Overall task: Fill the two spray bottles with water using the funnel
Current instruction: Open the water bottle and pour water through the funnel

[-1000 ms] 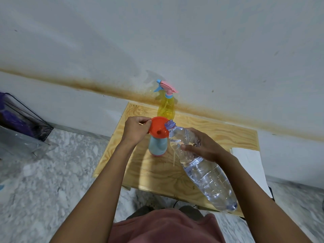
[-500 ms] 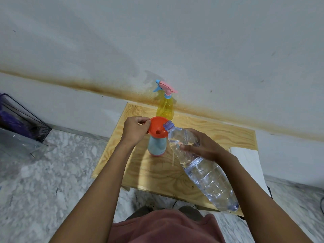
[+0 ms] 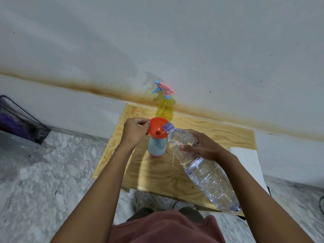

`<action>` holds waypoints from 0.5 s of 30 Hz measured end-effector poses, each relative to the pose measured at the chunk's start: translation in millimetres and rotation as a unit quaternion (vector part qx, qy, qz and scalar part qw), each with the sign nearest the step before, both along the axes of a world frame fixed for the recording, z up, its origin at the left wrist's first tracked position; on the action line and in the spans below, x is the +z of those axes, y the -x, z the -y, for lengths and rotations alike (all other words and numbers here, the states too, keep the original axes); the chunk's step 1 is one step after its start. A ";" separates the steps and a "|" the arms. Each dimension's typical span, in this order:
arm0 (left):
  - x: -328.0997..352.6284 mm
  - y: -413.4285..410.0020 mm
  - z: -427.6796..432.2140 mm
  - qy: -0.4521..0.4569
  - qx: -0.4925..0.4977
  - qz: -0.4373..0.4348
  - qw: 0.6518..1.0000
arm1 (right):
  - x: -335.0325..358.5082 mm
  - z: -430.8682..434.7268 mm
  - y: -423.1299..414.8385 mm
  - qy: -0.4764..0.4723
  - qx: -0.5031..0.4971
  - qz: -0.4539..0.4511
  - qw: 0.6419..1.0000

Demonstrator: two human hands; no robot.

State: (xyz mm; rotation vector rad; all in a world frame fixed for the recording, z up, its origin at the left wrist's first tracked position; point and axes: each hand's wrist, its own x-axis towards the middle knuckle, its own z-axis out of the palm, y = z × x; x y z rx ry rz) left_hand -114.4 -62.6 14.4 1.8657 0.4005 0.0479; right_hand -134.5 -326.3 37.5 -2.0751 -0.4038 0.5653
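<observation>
An orange funnel (image 3: pixel 156 127) sits in the neck of a light blue spray bottle (image 3: pixel 156 147) with no spray head, standing on a low wooden table (image 3: pixel 206 130). My left hand (image 3: pixel 134 130) pinches the funnel's left rim. My right hand (image 3: pixel 201 144) grips a large clear water bottle (image 3: pixel 206 174), tilted with its open mouth over the funnel's right rim. A yellow spray bottle (image 3: pixel 164 109) with a pink and blue spray head stands behind, near the wall.
The table stands against a white wall with a brown stain line. A white sheet (image 3: pixel 245 160) lies at the table's right side. A dark wire basket (image 3: pixel 19 123) and clear plastic sit on the marble floor at the left.
The water bottle's mouth has shifted slightly further over the funnel. My hands and both spray bottles have stayed in place.
</observation>
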 end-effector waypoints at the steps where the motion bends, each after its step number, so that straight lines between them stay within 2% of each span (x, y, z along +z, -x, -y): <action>1: -0.1 -0.3 -0.2 0.000 0.000 0.000 1.000 | -0.1 -0.2 -0.2 0.000 0.000 -0.001 1.000; 15: 0.5 -1.0 0.1 0.001 -0.003 0.001 1.000 | 0.6 -0.8 -1.1 0.017 0.006 0.004 1.000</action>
